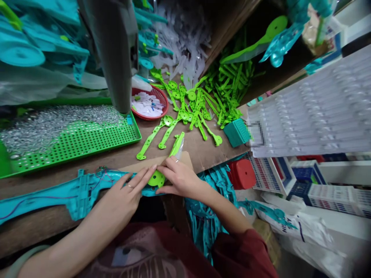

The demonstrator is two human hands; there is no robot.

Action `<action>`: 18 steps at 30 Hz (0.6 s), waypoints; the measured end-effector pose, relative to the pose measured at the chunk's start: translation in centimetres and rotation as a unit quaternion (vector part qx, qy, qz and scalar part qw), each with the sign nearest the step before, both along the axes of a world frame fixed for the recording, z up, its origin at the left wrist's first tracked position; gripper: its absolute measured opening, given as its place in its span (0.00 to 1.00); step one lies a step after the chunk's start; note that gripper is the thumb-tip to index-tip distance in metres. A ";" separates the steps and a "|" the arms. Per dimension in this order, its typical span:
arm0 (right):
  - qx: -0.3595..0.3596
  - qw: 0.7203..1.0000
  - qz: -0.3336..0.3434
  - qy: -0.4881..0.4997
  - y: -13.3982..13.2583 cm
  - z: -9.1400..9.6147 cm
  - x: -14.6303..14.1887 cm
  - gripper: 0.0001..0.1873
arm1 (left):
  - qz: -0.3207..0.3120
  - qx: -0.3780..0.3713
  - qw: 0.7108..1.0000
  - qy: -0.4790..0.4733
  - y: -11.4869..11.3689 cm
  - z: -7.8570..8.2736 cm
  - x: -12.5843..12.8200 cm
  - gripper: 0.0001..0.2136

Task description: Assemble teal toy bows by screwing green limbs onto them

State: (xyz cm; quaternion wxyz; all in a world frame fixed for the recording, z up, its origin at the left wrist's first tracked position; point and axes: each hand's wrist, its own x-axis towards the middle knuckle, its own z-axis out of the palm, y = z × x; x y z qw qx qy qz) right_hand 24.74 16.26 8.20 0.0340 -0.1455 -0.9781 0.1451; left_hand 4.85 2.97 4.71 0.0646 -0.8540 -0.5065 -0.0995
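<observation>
Grip: the right hand (179, 179) pinches the round end of a green arm (157, 179), while the left hand (127, 193) lies spread flat, fingertips touching it.
The green arm sits on the right end of the teal shell (78, 191), which lies along the counter (203, 152) edge. Its thin end points away from the shell. To seat it well, I judge: pin the shell with the flat hand, keep the disc level, and press evenly, not on one edge.

Cannot tell apart the silver bits (43, 125) in the green tray (87, 143), nor follow the teal frame (72, 191) past the left edge.
</observation>
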 end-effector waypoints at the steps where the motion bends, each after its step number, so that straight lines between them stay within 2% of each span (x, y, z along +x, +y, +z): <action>1: 0.003 1.000 0.000 0.001 0.0 0.0 0.0 0.35 | -0.001 0.004 1.000 0.000 0.0 0.0 0.0 0.23; 5: -0.017 1.000 -0.008 -0.011 -0.2 -0.3 0.2 0.35 | -0.007 0.011 1.000 -0.001 0.0 0.0 0.1 0.25; 13: -0.038 0.999 -0.017 -0.011 -0.4 -0.8 0.3 0.34 | -0.004 0.009 1.000 0.007 -0.4 0.3 0.2 0.25; 18: -0.057 0.998 0.033 -0.004 0.2 -0.5 0.3 0.31 | -0.029 -0.022 0.999 0.007 -1.2 -0.1 0.0 0.23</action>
